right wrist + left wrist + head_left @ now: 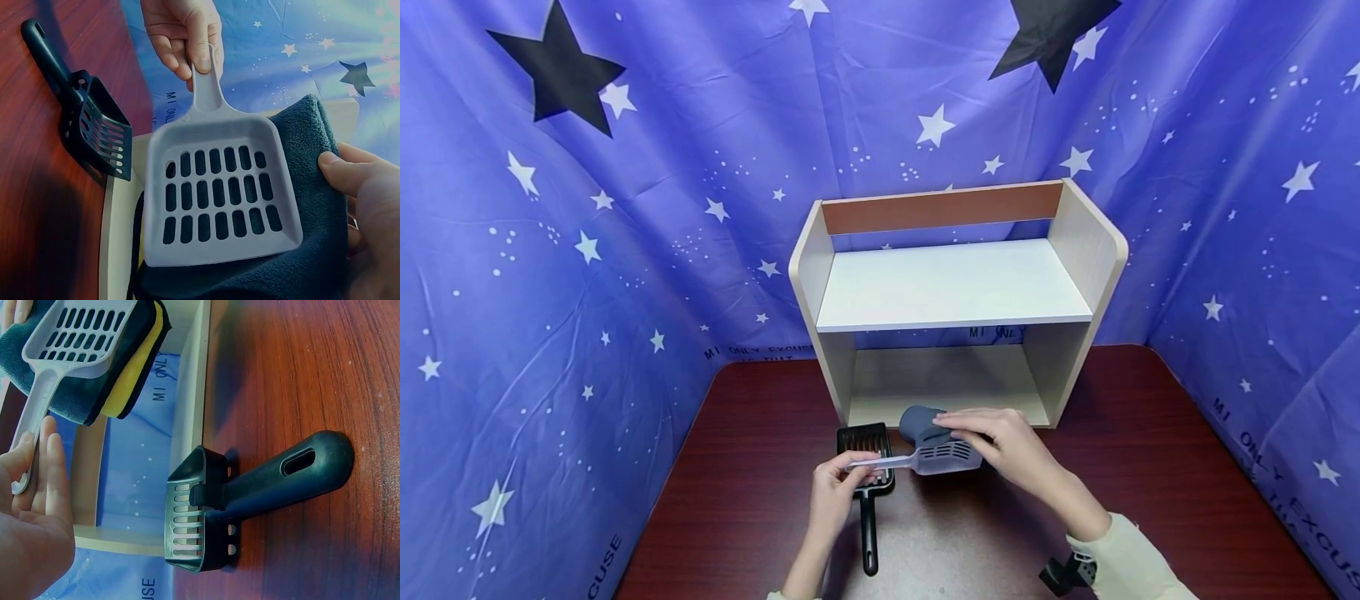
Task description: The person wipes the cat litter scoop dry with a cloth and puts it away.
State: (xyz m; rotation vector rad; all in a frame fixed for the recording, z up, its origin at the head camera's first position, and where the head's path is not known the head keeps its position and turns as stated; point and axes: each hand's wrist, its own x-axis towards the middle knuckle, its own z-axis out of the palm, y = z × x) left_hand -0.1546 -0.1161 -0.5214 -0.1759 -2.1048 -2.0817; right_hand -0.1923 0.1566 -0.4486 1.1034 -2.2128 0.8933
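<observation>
A light grey slotted litter scoop [215, 134] is held by its handle between the thumb and fingers of my left hand [832, 492]. Behind its slotted pan lies a dark grey-green cloth [312, 144] with a yellow underside and black edging, seen best in the left wrist view. My right hand [1000, 442] pinches the cloth at its edge, thumb on the near face, with some fingers hidden behind it. On the table, below the left hand, lies a black litter scoop [269, 484] with a slotted pan; its handle points toward me.
A pale two-tier shelf [955, 283] with a brown back rail stands at the back of the dark red wooden table [745, 467]. Blue star-printed curtains [625, 250] hang behind and on both sides. A black device [1067, 573] sits on the right wrist.
</observation>
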